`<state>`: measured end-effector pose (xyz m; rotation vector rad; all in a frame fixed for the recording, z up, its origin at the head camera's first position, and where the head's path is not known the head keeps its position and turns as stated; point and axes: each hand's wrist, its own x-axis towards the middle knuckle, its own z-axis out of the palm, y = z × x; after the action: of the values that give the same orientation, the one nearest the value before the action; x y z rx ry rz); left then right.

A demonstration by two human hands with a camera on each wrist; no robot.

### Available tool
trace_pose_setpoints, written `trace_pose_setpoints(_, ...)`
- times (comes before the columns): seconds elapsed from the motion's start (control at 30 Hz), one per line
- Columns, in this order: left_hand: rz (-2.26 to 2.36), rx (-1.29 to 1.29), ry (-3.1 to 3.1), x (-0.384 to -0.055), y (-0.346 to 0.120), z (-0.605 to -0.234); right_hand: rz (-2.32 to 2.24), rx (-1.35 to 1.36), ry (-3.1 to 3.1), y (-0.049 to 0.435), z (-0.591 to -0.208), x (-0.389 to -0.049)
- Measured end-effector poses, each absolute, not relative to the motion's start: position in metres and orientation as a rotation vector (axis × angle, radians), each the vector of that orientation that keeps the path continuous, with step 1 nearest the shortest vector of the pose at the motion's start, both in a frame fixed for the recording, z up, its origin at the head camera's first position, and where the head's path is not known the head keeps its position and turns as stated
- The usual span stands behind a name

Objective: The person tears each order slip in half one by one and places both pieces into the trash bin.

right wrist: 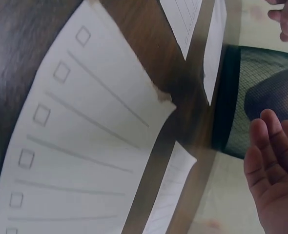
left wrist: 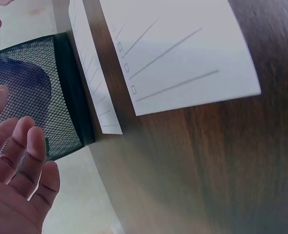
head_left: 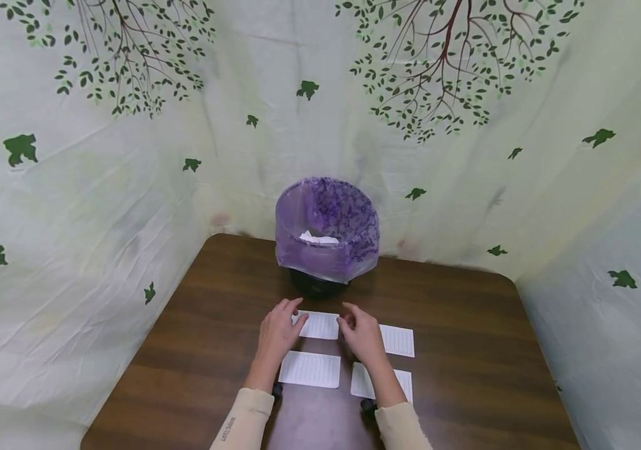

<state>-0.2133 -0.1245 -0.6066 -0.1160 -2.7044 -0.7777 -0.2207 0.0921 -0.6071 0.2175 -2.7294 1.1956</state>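
Note:
My left hand [head_left: 279,326] hovers at the left end of a lined white card [head_left: 320,325], fingers loosely bent and holding nothing. At that card's right end is my right hand [head_left: 362,334], also holding nothing, thumb apart from its fingers. A second lined card [head_left: 310,369] lies nearer me, between the forearms. Two more lie to the right: a back card [head_left: 398,341], overlapped by the right hand, and a front card [head_left: 361,381], partly hidden by the right forearm. In the right wrist view, the nearest card [right wrist: 85,131] has small checkboxes and a rough, torn-looking edge.
Behind the cards stands a dark mesh bin [left wrist: 71,97] with a purple patterned bag [head_left: 326,265] over its rim. White paper [head_left: 318,239] shows inside it. The brown wooden table [head_left: 466,350] is enclosed by pale cloth [head_left: 438,237] printed with leaves and branches.

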Motion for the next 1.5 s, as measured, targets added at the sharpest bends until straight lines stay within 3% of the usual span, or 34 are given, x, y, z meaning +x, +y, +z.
trace_pose_setpoints(0.37,-0.794,-0.073,-2.702,-0.208,-0.130,-0.612,1.160,0.318,-2.773,0.070,-0.615,-0.220)
trace_pose_setpoints(1.5,-0.898,-0.079,-2.805,-0.234,-0.115,-0.634,1.113,0.357,-2.833,0.060,-0.628,-0.240)
